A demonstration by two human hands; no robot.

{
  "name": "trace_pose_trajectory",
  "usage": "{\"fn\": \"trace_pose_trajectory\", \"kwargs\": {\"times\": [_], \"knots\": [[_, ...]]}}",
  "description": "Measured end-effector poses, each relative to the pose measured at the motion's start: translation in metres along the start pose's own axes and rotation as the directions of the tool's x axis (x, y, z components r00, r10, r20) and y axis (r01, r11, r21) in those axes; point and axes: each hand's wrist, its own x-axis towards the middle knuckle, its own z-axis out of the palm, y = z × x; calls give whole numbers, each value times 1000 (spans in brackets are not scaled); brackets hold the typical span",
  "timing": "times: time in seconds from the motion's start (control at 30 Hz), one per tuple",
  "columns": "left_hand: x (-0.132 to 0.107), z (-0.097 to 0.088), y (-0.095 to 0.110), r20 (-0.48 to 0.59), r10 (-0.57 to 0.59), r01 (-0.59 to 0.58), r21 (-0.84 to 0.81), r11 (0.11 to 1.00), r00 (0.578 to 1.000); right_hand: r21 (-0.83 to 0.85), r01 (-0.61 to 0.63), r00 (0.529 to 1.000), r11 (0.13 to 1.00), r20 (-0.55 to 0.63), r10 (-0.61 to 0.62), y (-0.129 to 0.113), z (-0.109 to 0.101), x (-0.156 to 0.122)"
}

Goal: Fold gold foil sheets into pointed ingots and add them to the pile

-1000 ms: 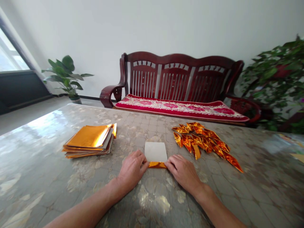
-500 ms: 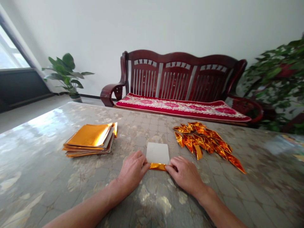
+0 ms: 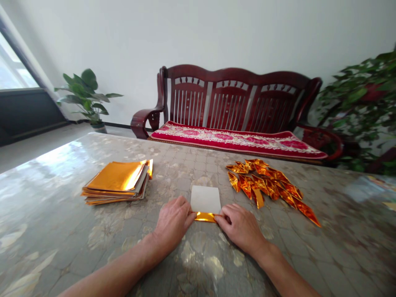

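A sheet of gold foil paper point(image 3: 206, 199) lies in front of me with its pale back up. Its near edge is turned over into a shiny gold strip. My left hand point(image 3: 175, 216) pinches the left end of that strip between thumb and fingers. At the right end, my right hand point(image 3: 239, 225) is closed on the strip in the same way. Left of my hands stands a stack of gold foil sheets point(image 3: 114, 177). To the right lies a pile of folded gold foil pieces point(image 3: 269, 181), pointed at their ends.
The table point(image 3: 148, 264) has a glossy, flower-patterned cover. Clear plastic packaging point(image 3: 368, 189) rests at its right edge. Beyond the table are a wooden bench point(image 3: 235, 99) with a red patterned cushion point(image 3: 238, 138), a potted plant point(image 3: 88, 97) and leafy greenery point(image 3: 365, 95).
The gold strip catches the light differently and looks slightly flatter. Both hands stay in nearly the same place on its ends.
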Motion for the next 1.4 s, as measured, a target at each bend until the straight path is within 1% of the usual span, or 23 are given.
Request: {"fn": "trace_pose_trajectory", "kwargs": {"times": [0.27,0.4,0.63,1.0,1.1,1.17,1.23,1.27,1.33,1.4], "knots": [[2,5,-1,-24,28,-26,74,997,999,-20,-7,1000,1000,-2,7,0,0,-1],[2,4,-2,-26,30,-27,94,995,999,-24,-10,1000,1000,-10,10,-1,1,-1],[2,1,0,-18,13,-11,94,995,1000,-42,-9,1000,999,4,10,-3,0,1],[3,2,0,-5,14,-14,90,996,1000,-20,-28,1000,999,-13,28,-5,-3,0],[2,2,0,-42,21,-18,62,998,999,7,-48,998,999,-28,49,-5,-3,1],[2,3,-1,-103,60,-56,44,997,993,28,-58,998,998,-38,59,-5,-2,0],[1,6,-3,-132,153,-149,37,988,979,47,-58,997,997,-55,61,-4,-1,0],[0,7,-4,-117,216,-213,33,976,969,55,-50,996,997,-68,54,-3,-1,-1],[-2,9,-5,-53,332,-331,19,943,942,63,-8,995,998,-95,13,-3,-1,-2],[-4,9,-4,3,394,-394,28,919,919,52,99,990,994,-107,-93,-3,-1,-3]]}}
